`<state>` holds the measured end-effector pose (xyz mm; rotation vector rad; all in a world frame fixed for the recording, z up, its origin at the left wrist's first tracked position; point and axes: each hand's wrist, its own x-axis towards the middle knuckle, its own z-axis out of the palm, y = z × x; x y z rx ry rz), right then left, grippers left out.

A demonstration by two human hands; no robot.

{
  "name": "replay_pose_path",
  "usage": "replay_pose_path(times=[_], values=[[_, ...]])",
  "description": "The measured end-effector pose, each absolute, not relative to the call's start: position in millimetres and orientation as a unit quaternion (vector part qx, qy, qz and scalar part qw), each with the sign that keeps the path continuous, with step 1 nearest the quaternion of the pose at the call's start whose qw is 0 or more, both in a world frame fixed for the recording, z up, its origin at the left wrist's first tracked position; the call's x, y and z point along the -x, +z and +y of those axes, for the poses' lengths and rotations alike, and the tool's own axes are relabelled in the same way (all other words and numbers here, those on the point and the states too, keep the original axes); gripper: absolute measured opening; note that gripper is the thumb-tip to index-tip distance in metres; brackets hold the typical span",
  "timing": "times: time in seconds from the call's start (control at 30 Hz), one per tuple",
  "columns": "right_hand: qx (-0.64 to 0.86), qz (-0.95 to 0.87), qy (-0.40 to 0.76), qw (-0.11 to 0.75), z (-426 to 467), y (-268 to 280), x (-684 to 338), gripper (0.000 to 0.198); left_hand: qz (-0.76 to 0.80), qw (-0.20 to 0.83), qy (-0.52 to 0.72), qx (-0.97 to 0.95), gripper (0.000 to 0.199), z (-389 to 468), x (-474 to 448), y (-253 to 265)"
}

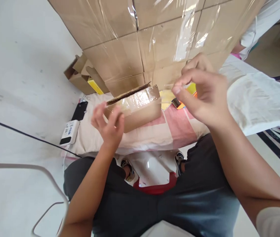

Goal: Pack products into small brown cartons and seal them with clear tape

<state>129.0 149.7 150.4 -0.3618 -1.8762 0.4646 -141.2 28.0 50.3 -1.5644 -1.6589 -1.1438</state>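
A small cardboard box (143, 113) with shiny clear tape over its top lies on the cloth in front of me, one top edge slightly raised. At its left end is my left hand (109, 126), fingers apart and curved, slightly blurred; whether they touch the box I cannot tell. My right hand (201, 89) is raised to the right of the box, thumb and forefinger pinched together. What they pinch, if anything, is too small or clear to make out. Below that hand lie a dark tape-cutter-like piece (176, 103) and a yellow and orange item (191, 89), partly hidden.
Tall stacked cardboard boxes (115, 59) wrapped in clear film stand behind. At the left are an opened carton (80, 77), a black phone (80, 110) and a white device (70, 131) with a cable. A pink-and-white cloth (179, 128) covers the surface.
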Motion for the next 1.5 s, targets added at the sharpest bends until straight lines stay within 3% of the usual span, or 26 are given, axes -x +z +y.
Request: replay_pose_path(times=[0.1, 0.23, 0.37, 0.53, 0.8, 1.23, 1.5], values=[[0.129, -0.808, 0.225, 0.530, 139, 149, -122, 0.016, -0.658, 0.185, -0.468, 0.560, 0.065, 36, 168, 67], [0.118, -0.796, 0.285, 0.521, 125, 155, -119, 0.020, -0.628, -0.008, -0.458, 0.629, 0.032, 47, 186, 65], [0.118, -0.793, 0.336, 0.494, 115, 167, -114, 0.022, -0.607, -0.037, -0.432, 0.666, 0.028, 50, 193, 66], [0.120, -0.825, 0.378, 0.402, 144, 178, -69, 0.019, -0.581, -0.051, -0.369, 0.724, 0.054, 44, 200, 73], [0.207, -0.868, 0.378, 0.248, 222, 127, 20, 0.017, -0.589, -0.020, -0.341, 0.732, 0.056, 41, 199, 72], [0.188, -0.863, 0.361, 0.299, 222, 110, 19, 0.020, -0.593, -0.011, -0.339, 0.730, 0.051, 37, 194, 74], [0.096, -0.798, 0.432, 0.410, 206, 123, 8, 0.037, -0.580, -0.014, -0.379, 0.721, 0.046, 40, 193, 70]])
